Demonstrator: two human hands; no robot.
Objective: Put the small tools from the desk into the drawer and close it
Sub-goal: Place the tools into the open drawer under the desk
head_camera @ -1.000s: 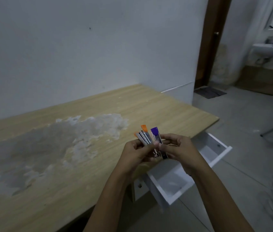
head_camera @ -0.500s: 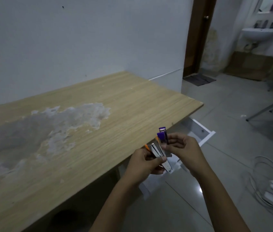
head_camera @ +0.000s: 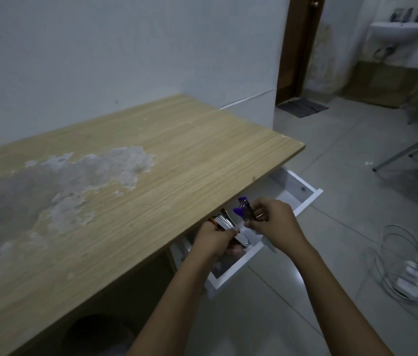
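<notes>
Below, both hands' grips clutch small tools [head_camera: 231, 227] over open white drawer [head_camera: 305, 199]; contents hidden.

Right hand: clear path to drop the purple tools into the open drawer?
Probably yes. The right hand holds the purple-tipped tools directly over the open drawer, with nothing visible between them; the desk edge sits behind.

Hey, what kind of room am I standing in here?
Probably a plain room at home, not an office: a worn wooden desk against a bare wall, an open white drawer under it, and a wall-mounted sink past the brown door.
</notes>
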